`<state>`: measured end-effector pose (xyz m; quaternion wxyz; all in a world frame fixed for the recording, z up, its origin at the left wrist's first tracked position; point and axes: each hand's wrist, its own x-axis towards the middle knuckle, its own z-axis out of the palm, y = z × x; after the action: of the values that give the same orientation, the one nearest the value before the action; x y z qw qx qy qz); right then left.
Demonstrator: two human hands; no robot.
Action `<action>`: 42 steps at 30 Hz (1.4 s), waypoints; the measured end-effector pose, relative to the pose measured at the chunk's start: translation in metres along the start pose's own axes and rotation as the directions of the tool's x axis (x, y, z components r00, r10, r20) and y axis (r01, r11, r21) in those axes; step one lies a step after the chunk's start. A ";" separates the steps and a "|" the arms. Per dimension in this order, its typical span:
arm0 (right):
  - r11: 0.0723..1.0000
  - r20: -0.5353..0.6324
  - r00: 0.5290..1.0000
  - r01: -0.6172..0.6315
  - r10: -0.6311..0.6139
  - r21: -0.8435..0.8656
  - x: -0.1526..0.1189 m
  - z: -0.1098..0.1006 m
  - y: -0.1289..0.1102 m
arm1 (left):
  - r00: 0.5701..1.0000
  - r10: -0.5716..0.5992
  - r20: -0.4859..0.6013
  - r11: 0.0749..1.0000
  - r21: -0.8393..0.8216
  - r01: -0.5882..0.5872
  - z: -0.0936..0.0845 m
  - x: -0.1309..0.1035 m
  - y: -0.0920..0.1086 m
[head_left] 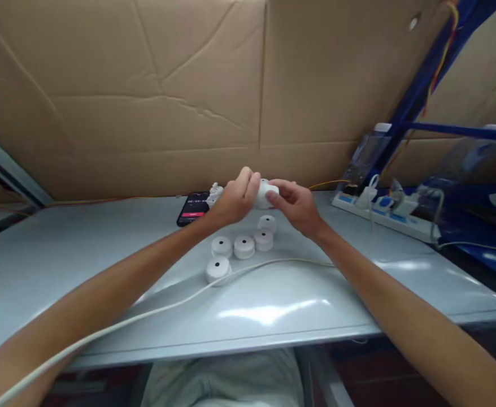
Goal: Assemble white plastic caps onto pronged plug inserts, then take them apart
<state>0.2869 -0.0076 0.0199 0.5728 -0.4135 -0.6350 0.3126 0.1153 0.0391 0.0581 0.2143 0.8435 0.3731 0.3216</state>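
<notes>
My left hand (235,198) and my right hand (296,204) meet above the pale grey table (104,254), both gripping one small white round part (266,193). Below them several white discs with a dark centre dot lie on the table: a cluster (244,245) and one nearer me (218,268). A white cable (146,314) runs from my lower left across the table, past that near disc, toward my right wrist. A few more small white parts (214,192) lie behind my left hand, partly hidden.
A black phone (194,208) with a lit timer screen lies by the cardboard wall (146,96). A white and blue power strip (383,217) with plugs sits at the right back. Blue frame bars and clear plastic stand further right.
</notes>
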 end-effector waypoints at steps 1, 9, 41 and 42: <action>0.989 0.004 0.995 0.096 -0.097 -0.112 -0.002 -0.001 -0.003 | 0.997 -0.065 0.035 0.994 -0.086 0.068 -0.001 0.002 -0.002; 0.689 0.170 0.919 0.381 -0.356 -0.617 0.000 -0.028 -0.010 | 0.932 -0.235 0.276 0.688 -0.630 0.360 -0.020 0.012 -0.022; 0.722 0.499 0.823 0.168 0.273 -0.672 -0.005 -0.023 -0.004 | 0.983 0.137 0.119 0.868 0.465 -0.177 0.020 0.037 -0.059; 0.713 0.489 0.827 0.163 0.277 -0.681 -0.005 -0.023 -0.004 | 0.985 0.106 0.139 0.887 0.435 -0.157 0.027 0.043 -0.057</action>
<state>0.3092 -0.0155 0.0250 0.1515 -0.5085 -0.8295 0.1745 0.1279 0.1049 0.0212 0.0143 0.9100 0.3659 0.1945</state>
